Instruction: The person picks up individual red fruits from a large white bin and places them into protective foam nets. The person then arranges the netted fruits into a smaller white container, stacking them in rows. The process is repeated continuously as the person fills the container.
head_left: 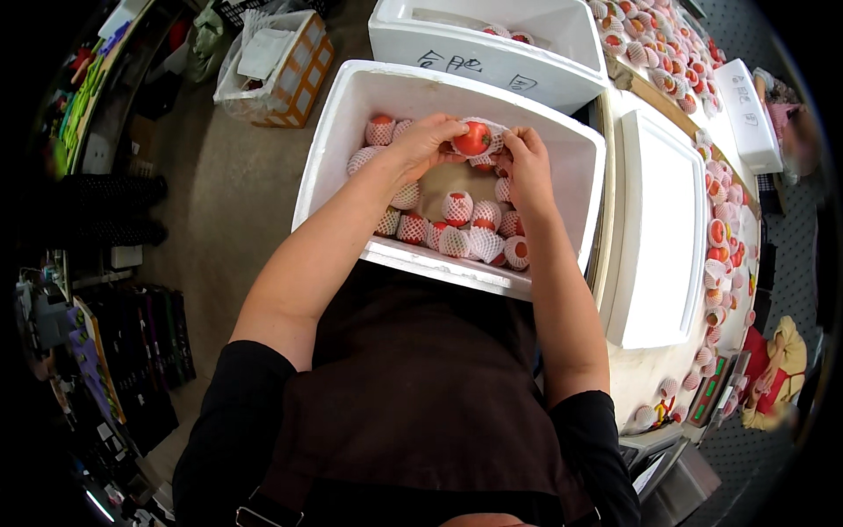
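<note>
A red tomato in a white foam net is held up over the far part of a white foam box. My left hand grips its left side, thumb against the skin. The fingers of my right hand are closed on the right edge of the foam net. Beneath, several netted tomatoes lie along the box's near, left and right sides. Part of the brown box bottom shows between them. My forearms hide some of the fruit.
Another white foam box stands just beyond. On the right a table holds a white foam lid, many netted tomatoes and a scale display. An orange-and-white crate sits on the floor. A person in red and yellow is at far right.
</note>
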The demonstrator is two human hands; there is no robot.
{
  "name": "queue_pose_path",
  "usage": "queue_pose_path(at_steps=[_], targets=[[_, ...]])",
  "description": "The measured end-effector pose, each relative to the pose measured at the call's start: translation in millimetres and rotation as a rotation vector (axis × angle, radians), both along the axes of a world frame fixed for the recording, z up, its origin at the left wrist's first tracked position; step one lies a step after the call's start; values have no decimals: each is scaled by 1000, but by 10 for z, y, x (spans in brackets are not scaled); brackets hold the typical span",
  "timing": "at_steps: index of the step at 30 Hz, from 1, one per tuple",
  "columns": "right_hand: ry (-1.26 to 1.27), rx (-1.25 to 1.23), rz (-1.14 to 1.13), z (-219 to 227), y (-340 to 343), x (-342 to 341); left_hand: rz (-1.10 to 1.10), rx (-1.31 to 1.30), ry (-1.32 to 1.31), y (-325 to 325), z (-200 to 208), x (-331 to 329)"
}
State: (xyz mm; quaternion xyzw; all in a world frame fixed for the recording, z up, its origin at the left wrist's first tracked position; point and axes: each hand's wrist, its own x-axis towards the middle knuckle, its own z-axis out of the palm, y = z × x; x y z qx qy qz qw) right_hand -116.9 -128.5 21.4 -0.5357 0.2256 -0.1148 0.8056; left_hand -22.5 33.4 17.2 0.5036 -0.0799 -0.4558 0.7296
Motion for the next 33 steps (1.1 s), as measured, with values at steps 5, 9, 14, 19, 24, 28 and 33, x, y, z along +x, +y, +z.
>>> queue_pose_path(at_steps=[5, 9, 14, 19, 24, 28, 33], targets=[[-37, 225, 88, -55, -20, -10, -31, -30, 10, -18, -4, -38], [-37, 449, 74, 49, -15, -6, -52, -220, 172, 53, 15, -21], [-53, 405, 77, -4, -36, -6, -110, -377, 280, 70, 98, -49], [28, -188, -127, 74, 48, -29, -185, -434, 228, 69, 227, -82], [-212, -896, -235, 326, 343, -147, -109, -125, -59, 19, 146, -97], [-237, -816, -27, 291, 357, -194, 20, 5, -168, -11, 89, -102], [-323, -1161, 60, 383, 304, -42, 21, 42, -103, -12, 82, -27]])
